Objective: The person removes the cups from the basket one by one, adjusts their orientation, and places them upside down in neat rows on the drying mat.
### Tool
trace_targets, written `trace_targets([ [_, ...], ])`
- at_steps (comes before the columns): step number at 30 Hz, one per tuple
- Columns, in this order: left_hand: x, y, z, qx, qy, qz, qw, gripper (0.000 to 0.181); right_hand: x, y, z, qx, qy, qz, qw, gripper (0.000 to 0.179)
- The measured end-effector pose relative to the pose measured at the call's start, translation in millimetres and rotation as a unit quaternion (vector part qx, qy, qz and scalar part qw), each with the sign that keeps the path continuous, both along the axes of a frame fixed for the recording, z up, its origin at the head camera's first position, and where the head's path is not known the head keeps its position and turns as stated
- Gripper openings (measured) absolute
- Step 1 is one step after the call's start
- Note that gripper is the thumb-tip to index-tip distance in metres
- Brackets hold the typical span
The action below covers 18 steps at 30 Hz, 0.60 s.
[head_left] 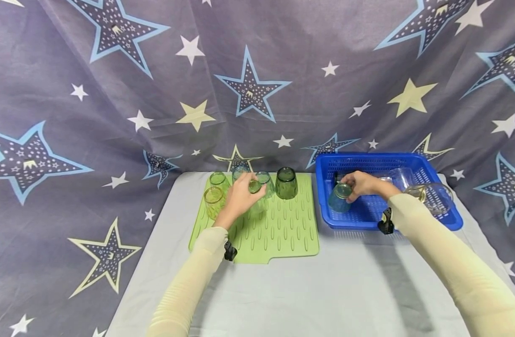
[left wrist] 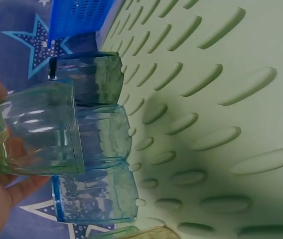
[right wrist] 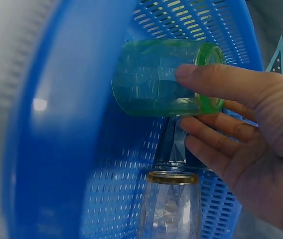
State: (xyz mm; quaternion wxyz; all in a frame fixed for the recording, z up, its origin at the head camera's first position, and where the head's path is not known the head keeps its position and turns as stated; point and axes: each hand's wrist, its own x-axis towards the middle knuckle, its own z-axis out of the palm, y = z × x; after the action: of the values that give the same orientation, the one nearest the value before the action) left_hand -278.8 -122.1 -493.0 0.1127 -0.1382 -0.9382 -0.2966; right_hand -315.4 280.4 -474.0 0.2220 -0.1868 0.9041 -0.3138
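Note:
My left hand (head_left: 242,194) grips a pale green drinking glass (left wrist: 37,132) by its base end, mouth down, over the green drying mat (head_left: 283,234). In the left wrist view its rim is apart from the mat. Inside the blue basket (head_left: 331,220), my right hand (head_left: 360,183) pinches another green glass (right wrist: 156,79) near its base, thumb on one side and fingers on the other. On the mat stand a yellow glass (head_left: 214,203), a green glass (head_left: 218,180), two blue glasses, one (head_left: 266,185) beside my left hand, and a dark green glass (head_left: 286,183).
More clear glassware lies in the basket, including a glass with an amber rim (right wrist: 171,204) and a clear piece (head_left: 438,199) at its right side. A white-covered table (head_left: 304,295) extends in front. Behind hangs a grey star-patterned cloth (head_left: 308,103).

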Motion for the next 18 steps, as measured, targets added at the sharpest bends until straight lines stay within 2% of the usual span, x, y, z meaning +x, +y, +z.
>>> trace_targets([
  [10, 0.7, -8.9, -11.6, -0.014, -0.026, -0.004, 0.9996, 0.038, -1.2, -3.5, -1.6, 0.01, 0.001, 0.003, 0.9999, 0.064],
  [18, 2.2, -13.4, -21.7, -0.015, -0.02, -0.007, 0.9997, 0.036, 0.9, 0.4, -0.6, 0.009, 0.038, 0.013, 0.9992, 0.061],
])
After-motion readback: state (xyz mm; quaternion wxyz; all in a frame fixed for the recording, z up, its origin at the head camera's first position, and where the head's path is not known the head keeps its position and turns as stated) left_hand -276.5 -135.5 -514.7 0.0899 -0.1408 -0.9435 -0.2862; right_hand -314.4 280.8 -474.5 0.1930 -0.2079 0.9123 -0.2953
